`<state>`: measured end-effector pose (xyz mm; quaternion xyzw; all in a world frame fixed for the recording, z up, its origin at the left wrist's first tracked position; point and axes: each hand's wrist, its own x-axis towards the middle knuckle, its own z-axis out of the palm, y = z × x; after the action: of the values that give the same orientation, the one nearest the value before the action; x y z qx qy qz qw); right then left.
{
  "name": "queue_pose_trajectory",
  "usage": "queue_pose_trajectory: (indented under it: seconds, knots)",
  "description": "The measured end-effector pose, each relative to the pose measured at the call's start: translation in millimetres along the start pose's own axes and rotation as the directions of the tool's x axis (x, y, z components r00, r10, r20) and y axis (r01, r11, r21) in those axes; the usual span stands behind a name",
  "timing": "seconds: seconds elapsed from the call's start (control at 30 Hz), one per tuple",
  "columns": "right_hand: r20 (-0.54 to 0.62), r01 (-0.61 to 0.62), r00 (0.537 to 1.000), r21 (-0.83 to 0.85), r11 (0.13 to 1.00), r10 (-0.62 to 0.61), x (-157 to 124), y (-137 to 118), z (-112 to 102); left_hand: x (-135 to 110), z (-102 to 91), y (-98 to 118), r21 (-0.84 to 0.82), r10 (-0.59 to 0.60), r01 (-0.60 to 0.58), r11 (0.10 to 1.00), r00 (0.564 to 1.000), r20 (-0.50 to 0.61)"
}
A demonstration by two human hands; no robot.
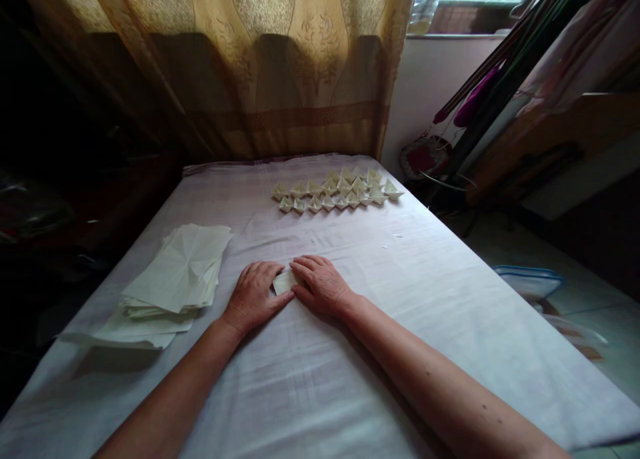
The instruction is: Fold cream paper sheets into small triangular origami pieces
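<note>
Both hands rest on a table covered with a pale cloth [310, 379]. Between them lies a small folded piece of cream paper [283, 282]. My left hand [254, 296] lies flat with its thumb against the paper's lower edge. My right hand [320, 284] presses flat on the paper's right part, fingers stretched out and pointing left. A stack of cream paper sheets [173, 279] sits to the left of my left hand. Several finished folded paper shapes [336, 191] stand in rows at the far side of the table.
A patterned tan curtain [250, 66] hangs behind the table. At the right stand a rack with dark poles [493, 72], a wooden board [560, 132] and a blue-rimmed tray [530, 280] on the tiled floor. The left side is dark.
</note>
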<state>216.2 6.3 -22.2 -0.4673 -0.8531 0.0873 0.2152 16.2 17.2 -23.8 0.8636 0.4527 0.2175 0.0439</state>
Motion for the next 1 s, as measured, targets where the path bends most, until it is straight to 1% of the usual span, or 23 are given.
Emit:
queue_pose_trajectory:
  seconds: [0.1,0.23,0.4,0.47,0.53,0.6,0.7,0.77,0.83,0.9,1.0]
  knots:
    - [-0.036,0.035,0.999,0.031,0.999,-0.034,3,8,2,-2,4.0,-5,-0.043,0.032,-0.033,0.999,0.999,-0.041]
    - [-0.080,0.077,0.994,0.087,0.993,-0.071,7,13,3,-6,7.2,-10,-0.079,0.042,-0.048,0.996,0.996,-0.076]
    - [-0.140,0.103,0.987,0.140,0.985,-0.084,5,15,6,-9,6.1,-9,-0.118,0.045,-0.054,0.992,0.996,-0.077]
    - [-0.183,0.119,0.979,0.161,0.980,-0.089,4,15,8,-9,4.9,-8,-0.128,0.044,-0.052,0.990,0.997,-0.064]
    - [-0.252,0.130,0.964,0.185,0.974,-0.081,3,17,9,-9,4.1,-8,-0.130,0.045,-0.052,0.990,0.997,-0.059]
    - [-0.336,0.124,0.940,0.200,0.972,-0.051,4,18,9,-9,3.7,-9,-0.134,0.050,-0.059,0.989,0.996,-0.069]
    - [-0.456,0.113,0.890,0.218,0.969,-0.001,5,19,8,-8,2.8,-11,-0.148,0.057,-0.073,0.986,0.992,-0.112]
    - [-0.507,0.127,0.862,0.223,0.967,0.004,6,19,7,-7,1.3,-12,-0.157,0.059,-0.084,0.984,0.986,-0.157]
    - [-0.524,0.143,0.852,0.215,0.966,-0.009,6,17,7,-6,-0.7,-12,-0.162,0.060,-0.095,0.982,0.976,-0.207]
    - [-0.516,0.148,0.856,0.208,0.967,-0.021,6,16,7,-5,-2.8,-12,-0.159,0.064,-0.105,0.982,0.968,-0.243]
    - [-0.507,0.146,0.861,0.199,0.969,-0.026,6,16,8,-5,-5.2,-10,-0.140,0.084,-0.123,0.982,0.963,-0.256]
